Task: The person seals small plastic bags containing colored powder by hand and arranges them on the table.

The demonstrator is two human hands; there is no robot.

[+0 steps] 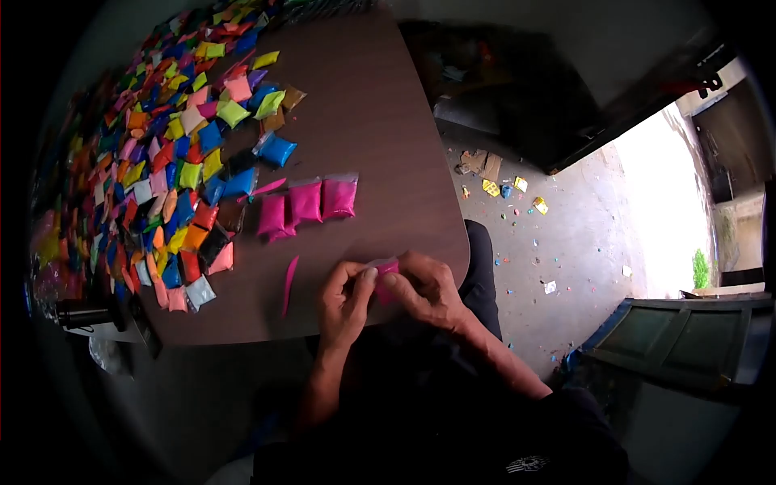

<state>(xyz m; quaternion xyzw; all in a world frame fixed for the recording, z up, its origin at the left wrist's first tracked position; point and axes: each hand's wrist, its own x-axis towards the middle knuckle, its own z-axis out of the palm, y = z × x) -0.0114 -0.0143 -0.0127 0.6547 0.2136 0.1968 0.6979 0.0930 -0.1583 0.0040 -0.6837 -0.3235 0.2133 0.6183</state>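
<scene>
Between my two hands, at the table's front edge, is a small pink packet (386,284) with a clear top edge. My left hand (346,295) pinches its left side with thumb and fingers. On its right side, my right hand (424,289) grips it the same way. Three pink packets (307,202) lie side by side on the brown table (372,105), beyond my hands. A thin pink tool (289,284) rests to the left of my left hand, and another pink tool (268,187) lies beside the three packets.
A large heap of many-coloured packets (190,174) covers the table's left side. A black cylindrical object (85,314) is at the lower left. Scraps and yellow pieces (491,187) litter the floor to the right, near a green panelled piece (671,339).
</scene>
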